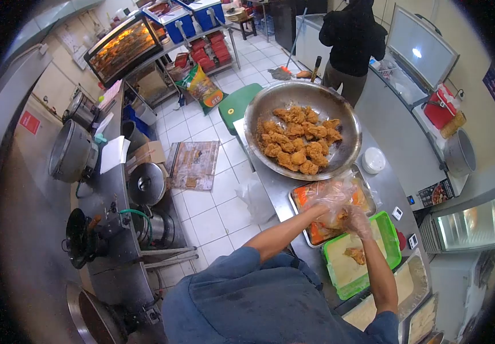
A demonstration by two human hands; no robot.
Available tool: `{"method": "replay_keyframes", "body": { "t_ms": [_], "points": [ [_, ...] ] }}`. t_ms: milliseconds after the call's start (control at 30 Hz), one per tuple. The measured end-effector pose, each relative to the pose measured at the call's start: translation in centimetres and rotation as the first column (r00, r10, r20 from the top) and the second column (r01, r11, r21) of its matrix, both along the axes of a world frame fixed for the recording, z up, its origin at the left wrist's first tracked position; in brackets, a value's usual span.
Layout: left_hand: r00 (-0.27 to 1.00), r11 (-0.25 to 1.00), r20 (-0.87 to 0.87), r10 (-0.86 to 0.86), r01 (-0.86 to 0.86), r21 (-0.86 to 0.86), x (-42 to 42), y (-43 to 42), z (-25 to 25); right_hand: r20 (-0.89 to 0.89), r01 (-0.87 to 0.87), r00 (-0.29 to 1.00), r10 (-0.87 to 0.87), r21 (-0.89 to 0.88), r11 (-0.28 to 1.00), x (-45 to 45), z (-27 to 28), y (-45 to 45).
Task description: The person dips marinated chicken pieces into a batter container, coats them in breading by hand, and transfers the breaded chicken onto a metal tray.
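Along the left wall, a long steel bench point(107, 209): at its far end, one large pot point(69, 152), grey; at its inner edge, beyond the middle, one round steel lid point(147, 183); toward its near end, one dark wok point(78, 241).

On the tiled floor between benches: one stained brown board point(194, 165), flat; one printed sack point(202, 89), farther off.

At the far end of the work bench point(275, 192): one wide steel bowl point(347, 123), holding a heap of browned, craggy-coated pieces point(296, 137).

Just nearer: one metal tray point(291, 199) with orange-red contents point(319, 229). By appearance, the bowl's batch is coated; the tray's contents seem still untreated.

Left hand point(333, 195), in clear plastic glove: above the metal tray; blur and film leave the spread of its fingers uncertain.

Beside it, one small browned piece point(342, 216), next to the right hand point(358, 222), gloved likewise; whether those fingers grip it cannot be told.

Nearer along the bench: one green tray point(393, 243), lined with a pale layer, a lone browned piece point(355, 255) lying on it, apparently not part of the bowl's heap.

At the bench's right edge: one lidded white tub point(373, 160), upright beside the bowl; one small white device point(397, 213), nearer.
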State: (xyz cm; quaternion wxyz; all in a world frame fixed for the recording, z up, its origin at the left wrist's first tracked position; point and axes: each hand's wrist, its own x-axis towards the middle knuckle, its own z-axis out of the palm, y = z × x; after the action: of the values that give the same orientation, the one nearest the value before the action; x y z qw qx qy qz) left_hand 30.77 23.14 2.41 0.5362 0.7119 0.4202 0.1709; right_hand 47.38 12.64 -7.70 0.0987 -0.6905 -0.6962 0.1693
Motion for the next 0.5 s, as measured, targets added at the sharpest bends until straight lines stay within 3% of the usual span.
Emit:
{"method": "replay_keyframes", "body": {
  "t_ms": [33, 100, 167, 200, 267, 300, 367, 500],
  "points": [
    [1.0, 0.999, 0.01, 0.027, -0.027, 0.037, 0.0, -0.2, 0.3, -0.084, 0.006, 0.996, -0.004, 0.028, 1.0, 0.0, 1.8, -0.2],
    [0.999, 0.997, 0.015, 0.045, -0.046, 0.056, -0.1, 0.0, 0.0, -0.229, 0.111, 0.963, -0.142, -0.141, 0.984, 0.5, 3.6, -0.7],
    [0.999, 0.997, 0.016, 0.05, -0.051, 0.058, -0.2, 0.6, -0.7, -0.429, 0.183, 0.843, -0.324, -0.337, 0.923, 1.0, 7.1, -1.4],
    [0.999, 0.997, 0.013, 0.05, -0.051, 0.066, -0.1, 0.8, -1.5, -0.537, 0.205, 0.714, -0.449, -0.453, 0.868, 1.2, 9.6, -2.2],
    [0.999, 0.997, 0.002, 0.033, -0.033, 0.076, -0.4, 0.9, -2.7, -0.553, 0.281, 0.684, -0.475, -0.401, 0.872, 1.3, 12.5, -3.9],
    [1.0, 0.997, 0.001, 0.021, -0.021, 0.076, -0.7, 0.8, -3.5, -0.665, 0.201, 0.656, -0.356, -0.302, 0.932, 3.9, 10.6, -5.4],
    [1.0, 0.998, 0.001, 0.001, -0.001, 0.057, -0.4, 1.1, -4.3, -0.609, 0.304, 0.722, -0.329, -0.149, 0.941, 5.8, 10.0, -8.3],
    [0.999, 1.0, 0.037, 0.03, -0.03, -0.01, 1.3, 1.4, -5.0, -0.54, 0.482, 0.622, -0.567, -0.307, 0.821, 5.4, 12.3, -15.2]
  ]
}}
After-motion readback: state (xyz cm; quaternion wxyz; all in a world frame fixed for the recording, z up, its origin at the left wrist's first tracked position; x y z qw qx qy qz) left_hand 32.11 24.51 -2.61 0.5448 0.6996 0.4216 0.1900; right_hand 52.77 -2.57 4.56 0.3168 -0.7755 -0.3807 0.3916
